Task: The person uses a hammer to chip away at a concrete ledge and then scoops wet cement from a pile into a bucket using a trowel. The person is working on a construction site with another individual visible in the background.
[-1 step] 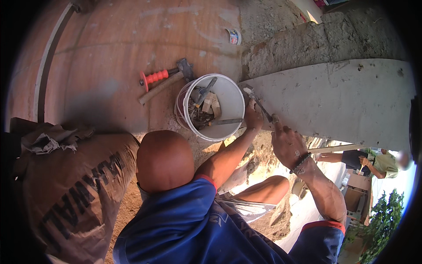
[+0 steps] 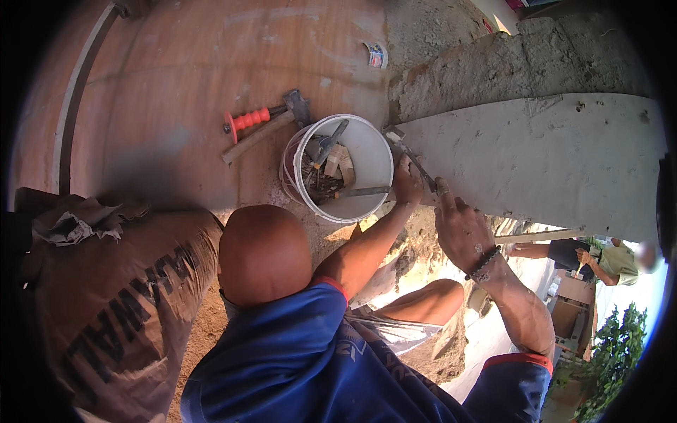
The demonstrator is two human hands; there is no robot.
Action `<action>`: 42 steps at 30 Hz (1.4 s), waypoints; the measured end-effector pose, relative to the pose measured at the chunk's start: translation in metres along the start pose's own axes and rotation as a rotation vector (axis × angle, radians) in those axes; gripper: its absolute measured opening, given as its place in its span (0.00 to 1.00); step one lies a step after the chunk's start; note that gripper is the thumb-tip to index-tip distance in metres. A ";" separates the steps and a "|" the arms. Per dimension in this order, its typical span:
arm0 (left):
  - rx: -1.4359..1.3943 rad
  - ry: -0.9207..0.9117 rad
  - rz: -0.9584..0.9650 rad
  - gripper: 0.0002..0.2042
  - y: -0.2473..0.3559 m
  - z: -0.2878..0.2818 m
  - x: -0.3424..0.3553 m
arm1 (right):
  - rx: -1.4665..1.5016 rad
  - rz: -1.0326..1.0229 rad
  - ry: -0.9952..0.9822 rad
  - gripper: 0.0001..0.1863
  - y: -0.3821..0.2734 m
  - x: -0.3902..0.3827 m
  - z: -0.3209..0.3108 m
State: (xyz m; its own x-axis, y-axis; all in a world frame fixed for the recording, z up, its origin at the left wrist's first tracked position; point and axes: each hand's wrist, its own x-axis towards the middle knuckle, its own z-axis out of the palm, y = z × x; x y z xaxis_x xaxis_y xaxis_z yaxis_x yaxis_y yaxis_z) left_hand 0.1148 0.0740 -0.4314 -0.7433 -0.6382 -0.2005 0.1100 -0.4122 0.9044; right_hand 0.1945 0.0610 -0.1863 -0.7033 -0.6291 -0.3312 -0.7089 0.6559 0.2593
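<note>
My right hand (image 2: 463, 234) is closed round the handle end of a slim dark metal tool (image 2: 422, 168), its index finger along the shaft. A pale, mortar-smeared blade end points up-left, beside the bucket rim. My left hand (image 2: 406, 185) is curled between the white bucket (image 2: 386, 158) and the tool, at the edge of a long grey board (image 2: 536, 162). Its fingers are partly hidden, so what it grips does not show. Inside the bucket lie a trowel-like tool (image 2: 330, 144), pale wooden blocks (image 2: 340, 163), a metal strip (image 2: 367, 191) and debris.
Left of the bucket lie a hammer (image 2: 262, 135) with a wooden handle and a red-gripped chisel (image 2: 248, 121). A big brown paper sack (image 2: 134, 310) stands at my left. Rough mortar (image 2: 479, 70) borders the board. Another person (image 2: 599, 262) is at the far right, near a leafy plant (image 2: 613, 352).
The blade end of the tool has shifted slightly up and left. Both hands stay in almost the same places.
</note>
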 end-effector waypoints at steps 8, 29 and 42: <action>-0.037 0.020 0.001 0.12 0.002 0.004 0.003 | -0.107 0.012 0.005 0.27 0.017 0.002 0.014; 0.019 0.197 -0.176 0.14 0.006 0.015 -0.015 | 0.022 0.015 0.037 0.23 0.001 0.004 -0.010; 0.071 0.215 -0.084 0.14 -0.038 0.026 -0.021 | -0.217 -0.014 0.012 0.22 0.040 -0.009 0.029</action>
State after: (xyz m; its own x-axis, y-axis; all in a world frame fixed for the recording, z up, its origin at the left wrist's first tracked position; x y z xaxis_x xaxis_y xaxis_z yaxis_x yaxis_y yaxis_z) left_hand 0.1095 0.1198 -0.4520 -0.5891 -0.7309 -0.3446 0.0015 -0.4275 0.9040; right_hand 0.1737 0.1052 -0.1996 -0.6928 -0.6435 -0.3254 -0.7127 0.5425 0.4446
